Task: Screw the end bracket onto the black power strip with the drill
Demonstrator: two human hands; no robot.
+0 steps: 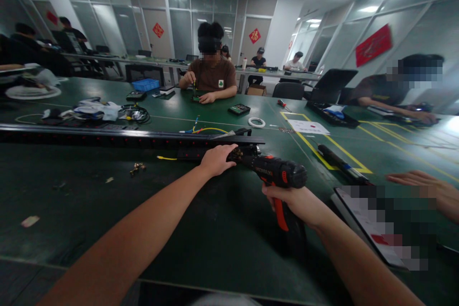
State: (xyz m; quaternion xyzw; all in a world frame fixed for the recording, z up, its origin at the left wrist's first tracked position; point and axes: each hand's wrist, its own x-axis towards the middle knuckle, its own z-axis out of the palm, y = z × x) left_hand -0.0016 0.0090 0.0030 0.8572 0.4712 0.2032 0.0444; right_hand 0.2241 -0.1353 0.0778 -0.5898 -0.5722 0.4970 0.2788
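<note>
My right hand [294, 198] is wrapped around the handle of a black and orange cordless drill [276, 170], its nose pointing left at the end of a long black strip [125, 139] with red marks along its side. Over that end lies my left hand [217, 160], gripping it, with thumb and forefinger on either side of small brass-coloured parts [236, 153]. Whether the drill's tip touches these parts I cannot tell. A yellow wire [167, 158] with a metal end sticks out left of my left hand. Small brass screws [137, 168] lie in a heap on the green table [179, 248].
A black pen-shaped tool [340, 165] and a tablet-like device [373, 229] lie to the right, beside another person's hand [423, 186]. Beyond the strip are a white tape roll [256, 123], cables [138, 114] and a blue basket [146, 85]. A person [211, 69] sits opposite.
</note>
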